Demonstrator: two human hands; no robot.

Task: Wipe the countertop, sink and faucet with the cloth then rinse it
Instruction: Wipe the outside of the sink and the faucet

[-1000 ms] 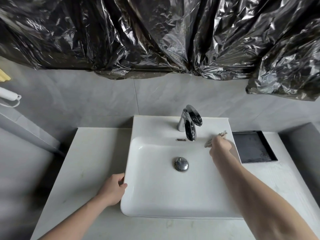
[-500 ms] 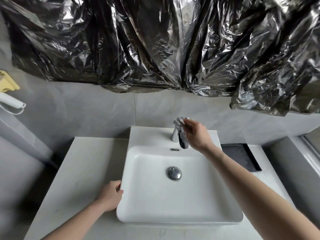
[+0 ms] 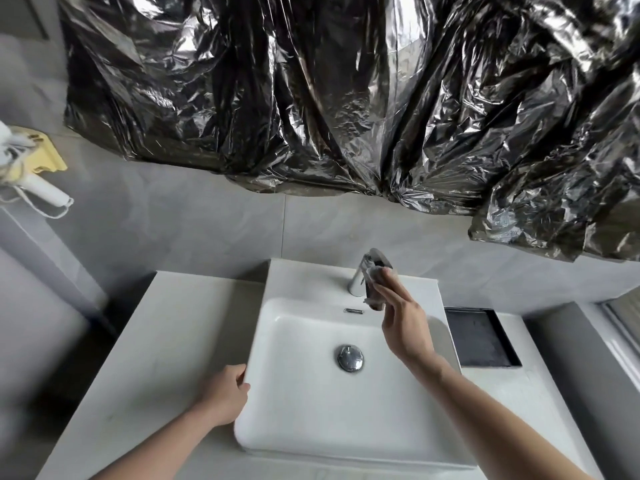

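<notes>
A white rectangular sink (image 3: 311, 431) stands on a pale countertop (image 3: 149, 355), with a chrome drain plug (image 3: 349, 357) in its bowl. At the sink's back rim rises a chrome faucet (image 3: 358, 280). My right hand (image 3: 403, 320) presses a small grey cloth (image 3: 375, 282) against the faucet's spout, fingers fairly straight along it; most of the spout is hidden by cloth and hand. My left hand (image 3: 225, 396) grips the sink's left rim, thumb on top.
A black tray (image 3: 481, 337) lies on the countertop right of the sink. Crinkled black plastic sheeting (image 3: 346, 98) hangs over the wall above. A white hair dryer (image 3: 38, 188) and a yellow item (image 3: 41, 154) hang on the left wall.
My right hand went from the sink's back right rim up to the faucet top, then slid down onto the spout with the cloth. The left hand stayed on the rim.
</notes>
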